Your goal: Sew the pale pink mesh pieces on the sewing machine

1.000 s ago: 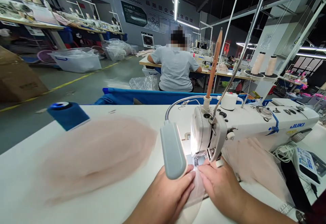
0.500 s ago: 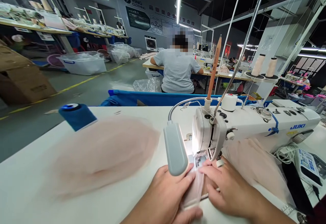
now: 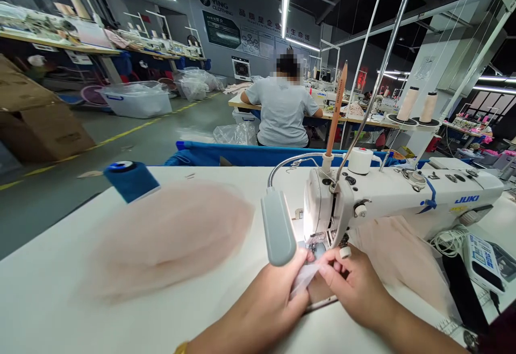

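Observation:
My left hand [image 3: 278, 295] and my right hand [image 3: 355, 284] meet just in front of the needle of a white JUKI sewing machine [image 3: 403, 198]. Both pinch a small strip of sheer pale pink mesh [image 3: 303, 277], the left from below, the right at its upper end. The machine's grey lamp head [image 3: 278, 228] hangs over my left fingers and hides part of them. More pink mesh [image 3: 399, 257] lies under the machine arm to the right.
A heap of pink mesh pieces [image 3: 169, 236] lies on the white table [image 3: 48, 300] at left, with a blue thread cone [image 3: 131, 179] behind it. A control box [image 3: 481, 254] sits at right. A person in a grey shirt [image 3: 282, 109] sits ahead, facing away.
The mesh strip lay flat under both hands at the needle; now both hands have lifted it off the table and pinch it between the fingertips.

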The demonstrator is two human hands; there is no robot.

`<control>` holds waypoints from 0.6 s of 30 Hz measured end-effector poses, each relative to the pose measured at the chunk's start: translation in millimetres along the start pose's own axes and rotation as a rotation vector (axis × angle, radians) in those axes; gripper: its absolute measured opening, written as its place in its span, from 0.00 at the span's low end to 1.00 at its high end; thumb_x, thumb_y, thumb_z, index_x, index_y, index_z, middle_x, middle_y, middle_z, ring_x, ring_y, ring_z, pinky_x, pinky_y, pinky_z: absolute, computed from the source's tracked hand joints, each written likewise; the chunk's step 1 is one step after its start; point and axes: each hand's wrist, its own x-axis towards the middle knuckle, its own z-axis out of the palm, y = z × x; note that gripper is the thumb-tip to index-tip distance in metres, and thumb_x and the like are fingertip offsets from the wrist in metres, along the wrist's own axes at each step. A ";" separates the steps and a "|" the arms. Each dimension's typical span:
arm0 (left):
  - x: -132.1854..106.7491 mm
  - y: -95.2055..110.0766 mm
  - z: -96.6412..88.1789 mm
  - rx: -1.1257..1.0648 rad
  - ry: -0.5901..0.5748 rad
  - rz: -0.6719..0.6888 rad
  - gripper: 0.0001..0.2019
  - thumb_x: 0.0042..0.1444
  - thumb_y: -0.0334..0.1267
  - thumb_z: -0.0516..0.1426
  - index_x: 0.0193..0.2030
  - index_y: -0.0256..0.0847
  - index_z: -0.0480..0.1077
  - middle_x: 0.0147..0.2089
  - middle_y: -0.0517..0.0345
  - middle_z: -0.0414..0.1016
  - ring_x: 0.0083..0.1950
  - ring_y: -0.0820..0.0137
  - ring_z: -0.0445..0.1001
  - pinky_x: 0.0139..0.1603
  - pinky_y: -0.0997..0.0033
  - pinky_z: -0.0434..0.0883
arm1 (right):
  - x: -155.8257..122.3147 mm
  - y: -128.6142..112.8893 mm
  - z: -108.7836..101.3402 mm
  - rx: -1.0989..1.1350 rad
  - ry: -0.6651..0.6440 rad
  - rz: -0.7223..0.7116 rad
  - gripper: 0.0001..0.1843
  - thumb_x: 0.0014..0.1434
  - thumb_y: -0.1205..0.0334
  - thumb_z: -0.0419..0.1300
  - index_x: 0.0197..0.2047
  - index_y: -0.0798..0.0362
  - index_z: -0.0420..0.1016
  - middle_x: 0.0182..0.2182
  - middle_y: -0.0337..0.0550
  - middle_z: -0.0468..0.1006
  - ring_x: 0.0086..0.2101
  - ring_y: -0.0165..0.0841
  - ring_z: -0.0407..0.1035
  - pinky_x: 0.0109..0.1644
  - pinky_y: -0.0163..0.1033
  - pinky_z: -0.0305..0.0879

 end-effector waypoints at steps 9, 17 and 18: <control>19.3 14.1 -26.7 -0.166 -0.149 -0.066 0.20 0.72 0.37 0.51 0.27 0.42 0.69 0.35 0.59 0.77 0.36 0.68 0.78 0.37 0.74 0.73 | 2.5 -4.8 0.0 0.025 0.008 0.096 0.11 0.72 0.62 0.60 0.35 0.50 0.78 0.25 0.33 0.67 0.28 0.31 0.64 0.33 0.35 0.60; -7.7 17.7 -22.0 0.086 -0.059 0.328 0.16 0.65 0.22 0.51 0.36 0.45 0.75 0.41 0.57 0.83 0.39 0.65 0.79 0.40 0.67 0.71 | -12.0 3.8 -10.3 -0.386 -0.231 -0.306 0.13 0.68 0.71 0.61 0.32 0.48 0.66 0.31 0.37 0.78 0.34 0.36 0.70 0.45 0.40 0.65; -10.7 17.9 -21.1 0.094 -0.073 0.340 0.17 0.65 0.21 0.51 0.38 0.46 0.76 0.42 0.59 0.84 0.40 0.65 0.80 0.41 0.67 0.72 | -12.3 3.3 -11.5 -0.424 -0.241 -0.320 0.14 0.67 0.71 0.61 0.32 0.47 0.65 0.31 0.37 0.78 0.34 0.36 0.69 0.45 0.40 0.65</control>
